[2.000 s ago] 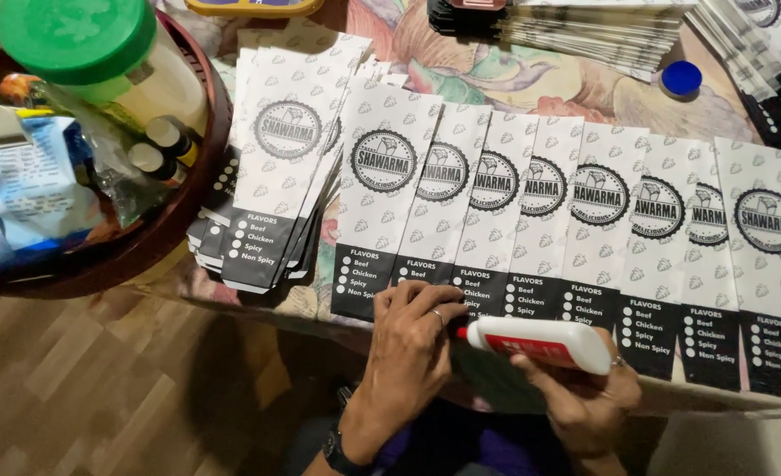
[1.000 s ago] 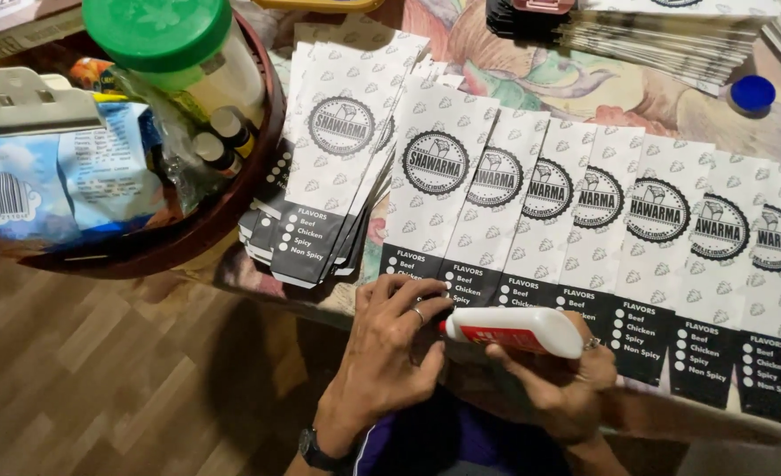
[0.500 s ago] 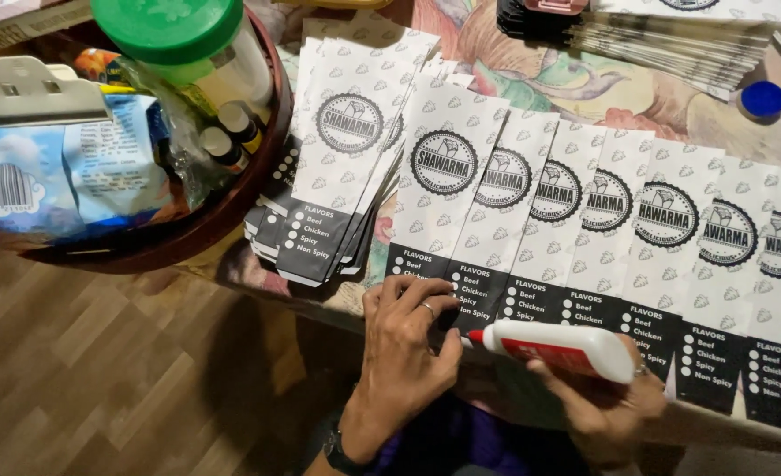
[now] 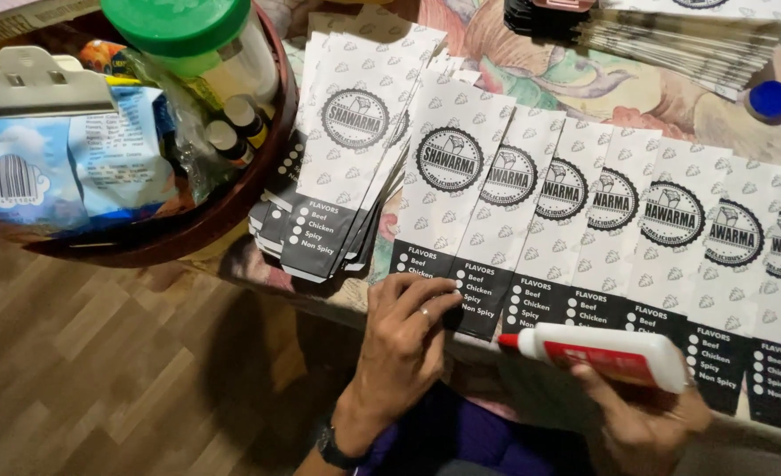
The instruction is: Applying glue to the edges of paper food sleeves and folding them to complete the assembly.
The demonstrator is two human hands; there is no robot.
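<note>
left hand (image 4: 405, 339): open, fingers pressed flat on paper bag (image 4: 448, 185)
right hand (image 4: 642, 419): gripped glue bottle (image 4: 604, 353), tip near bags

Near edge of the floral-cloth surface (image 4: 531, 84) is fully taken: overlapping row of white-and-black printed paper sleeves (image 4: 584, 229) runs from centre to the right frame edge, no gaps between them. Left hand (image 4: 403, 339) sits on the row's left end; right hand (image 4: 642, 414) with white glue bottle, red nozzle (image 4: 606, 354), hangs just off the edge below it. Left of the row: fanned pile of the same sleeves (image 4: 337, 185), butting a round brown basket (image 4: 192, 229) crowded with a green-lidded jar (image 4: 187, 40) and blue packets (image 4: 64, 167). Far side blocked by stacked sleeves (image 4: 681, 35); small blue cap (image 4: 771, 99) beside them. Free passage: wood floor (image 4: 99, 370) lower left.
</note>
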